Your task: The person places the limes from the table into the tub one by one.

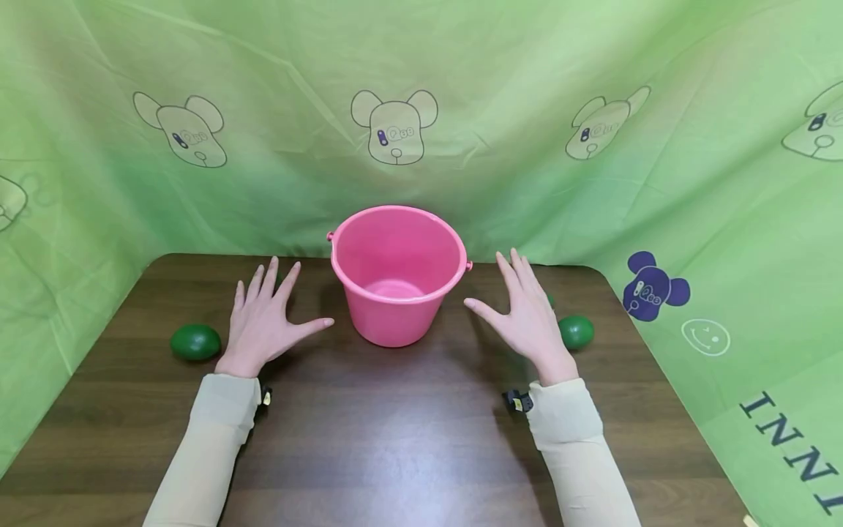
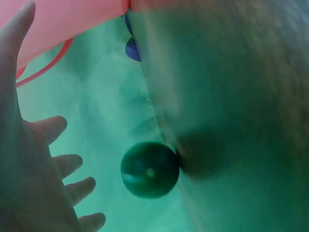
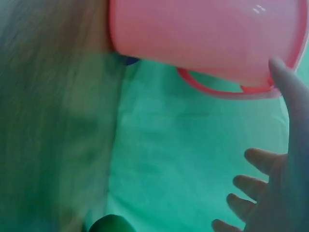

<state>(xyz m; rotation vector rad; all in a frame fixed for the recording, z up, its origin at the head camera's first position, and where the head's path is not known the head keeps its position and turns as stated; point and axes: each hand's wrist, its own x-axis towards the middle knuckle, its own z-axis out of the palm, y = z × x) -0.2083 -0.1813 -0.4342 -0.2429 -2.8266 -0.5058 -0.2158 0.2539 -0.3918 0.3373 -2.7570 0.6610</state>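
Observation:
A pink bucket (image 1: pixel 394 322) stands upright towards the back of the table, between both hands and apart from them. My left hand (image 1: pixel 263 322) is on its left, fingers spread and straight, with nothing held. On the bucket's other side, my right hand (image 1: pixel 527 318) has its thumb out and fingers extended, also holding nothing. A smooth green oval object (image 1: pixel 195 342), like a fruit, lies left of the left hand. Another green one (image 1: pixel 576 332) lies right of the right hand. Slivers of green show behind each hand, mostly hidden. The left wrist view shows a round green object (image 2: pixel 149 170) beyond the fingertips.
The brown wooden table (image 1: pixel 395 454) has rounded back corners. A green cloth (image 1: pixel 487 190) with printed bear heads hangs behind it and along both sides. The bucket's pink handle (image 3: pixel 212 91) hangs down at its back. Dark devices (image 1: pixel 519 400) are strapped at both wrists.

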